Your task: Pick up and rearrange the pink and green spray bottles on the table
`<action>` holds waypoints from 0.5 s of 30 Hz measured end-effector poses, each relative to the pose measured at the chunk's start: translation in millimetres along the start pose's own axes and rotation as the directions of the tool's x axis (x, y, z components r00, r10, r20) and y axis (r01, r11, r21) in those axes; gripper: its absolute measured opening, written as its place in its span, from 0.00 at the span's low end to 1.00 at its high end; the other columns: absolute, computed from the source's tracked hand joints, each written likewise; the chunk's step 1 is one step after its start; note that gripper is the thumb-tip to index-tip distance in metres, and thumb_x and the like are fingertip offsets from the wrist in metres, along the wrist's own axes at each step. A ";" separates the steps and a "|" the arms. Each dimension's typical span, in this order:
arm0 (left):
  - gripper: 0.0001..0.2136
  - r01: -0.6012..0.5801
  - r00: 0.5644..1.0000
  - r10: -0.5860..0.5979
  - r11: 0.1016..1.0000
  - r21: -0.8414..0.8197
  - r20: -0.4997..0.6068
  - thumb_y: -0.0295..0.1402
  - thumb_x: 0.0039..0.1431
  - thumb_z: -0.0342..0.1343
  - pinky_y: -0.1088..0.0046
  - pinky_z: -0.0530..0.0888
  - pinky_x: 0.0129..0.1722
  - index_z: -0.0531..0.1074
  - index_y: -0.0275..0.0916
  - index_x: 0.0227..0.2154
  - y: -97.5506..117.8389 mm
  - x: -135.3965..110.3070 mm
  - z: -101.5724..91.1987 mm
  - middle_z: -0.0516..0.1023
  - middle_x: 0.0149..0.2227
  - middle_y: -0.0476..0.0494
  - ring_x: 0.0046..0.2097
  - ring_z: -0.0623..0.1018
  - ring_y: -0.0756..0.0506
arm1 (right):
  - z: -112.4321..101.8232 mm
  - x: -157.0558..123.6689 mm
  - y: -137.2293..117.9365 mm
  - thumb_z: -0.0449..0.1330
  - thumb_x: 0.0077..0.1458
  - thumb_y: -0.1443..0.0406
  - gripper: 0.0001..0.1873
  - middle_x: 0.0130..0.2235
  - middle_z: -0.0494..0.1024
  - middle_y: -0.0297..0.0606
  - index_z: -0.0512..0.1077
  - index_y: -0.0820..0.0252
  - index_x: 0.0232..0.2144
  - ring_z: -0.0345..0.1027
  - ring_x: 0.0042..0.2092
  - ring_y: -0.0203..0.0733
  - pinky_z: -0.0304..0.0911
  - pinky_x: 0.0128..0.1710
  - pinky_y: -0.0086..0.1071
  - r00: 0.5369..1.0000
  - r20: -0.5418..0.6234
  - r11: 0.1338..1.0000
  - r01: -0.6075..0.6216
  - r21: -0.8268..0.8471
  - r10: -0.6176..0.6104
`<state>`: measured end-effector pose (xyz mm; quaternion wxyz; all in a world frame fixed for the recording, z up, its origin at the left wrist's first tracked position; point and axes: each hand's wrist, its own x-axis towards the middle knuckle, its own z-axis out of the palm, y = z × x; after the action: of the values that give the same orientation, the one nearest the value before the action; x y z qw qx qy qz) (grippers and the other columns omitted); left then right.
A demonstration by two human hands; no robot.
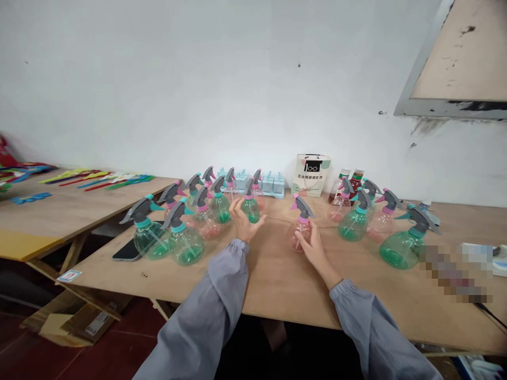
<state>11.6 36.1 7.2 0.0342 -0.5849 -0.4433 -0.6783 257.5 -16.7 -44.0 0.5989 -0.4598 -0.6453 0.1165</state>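
Observation:
My right hand (316,248) is wrapped around the side of a pink spray bottle (296,232) with a grey trigger head, which stands upright on the table. With its fingers spread, my left hand (244,221) is raised in front of a green spray bottle (251,207) and partly covers it. Whether it touches that bottle I cannot tell. More pink and green spray bottles stand to the left, among them a green one with a turquoise collar (186,248). Another group, with a green bottle (400,250) at its front, stands on the right.
A pale blue rack (273,184), a printed paper bag (311,175) and red-filled bottles (356,180) stand along the wall. A dark phone (127,250) lies behind the left bottles. Coloured strips (106,179) cover part of the neighbouring table. A blurred object with a cable lies far right.

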 end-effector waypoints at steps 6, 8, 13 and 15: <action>0.39 0.009 0.909 0.099 0.967 -0.255 0.404 0.47 0.49 0.67 0.53 0.62 0.64 0.57 0.39 0.60 74.1 -15.9 14.6 0.63 0.61 0.29 0.65 0.64 0.34 | 14.5 -8.3 2.0 0.62 0.56 0.46 0.38 0.53 0.68 0.49 0.60 0.57 0.61 0.65 0.57 0.56 0.62 0.60 0.57 0.996 0.051 0.995 0.071 -0.066 -0.067; 0.40 0.134 0.878 0.014 0.952 -0.275 0.478 0.45 0.46 0.69 0.53 0.63 0.64 0.58 0.39 0.59 88.9 -22.4 23.2 0.65 0.60 0.31 0.64 0.65 0.33 | 22.5 -15.3 0.6 0.64 0.55 0.47 0.39 0.53 0.67 0.50 0.59 0.57 0.62 0.65 0.57 0.57 0.62 0.60 0.58 0.989 0.107 0.991 0.106 -0.084 -0.097; 0.22 0.338 0.869 -0.188 0.901 -0.271 0.458 0.34 0.50 0.65 0.59 0.70 0.53 0.68 0.40 0.48 95.3 -27.7 23.2 0.73 0.46 0.39 0.50 0.74 0.39 | 20.6 -22.2 -13.1 0.67 0.51 0.46 0.47 0.57 0.64 0.51 0.55 0.55 0.66 0.63 0.60 0.59 0.63 0.61 0.56 0.935 0.314 0.974 0.204 -0.101 -0.163; 0.18 0.392 0.845 -0.217 0.874 -0.288 0.489 0.32 0.51 0.62 0.63 0.72 0.48 0.69 0.40 0.45 90.6 -23.6 16.4 0.75 0.44 0.40 0.45 0.76 0.42 | 3.1 -12.2 -20.6 0.65 0.53 0.44 0.43 0.59 0.63 0.49 0.56 0.52 0.64 0.60 0.62 0.58 0.60 0.63 0.56 0.940 0.283 0.962 0.235 -0.135 -0.190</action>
<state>82.7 -19.3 37.4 -0.2907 -0.6390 -0.3892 -0.5963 243.7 -35.7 -38.5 0.4750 -0.4157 -0.7735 0.0572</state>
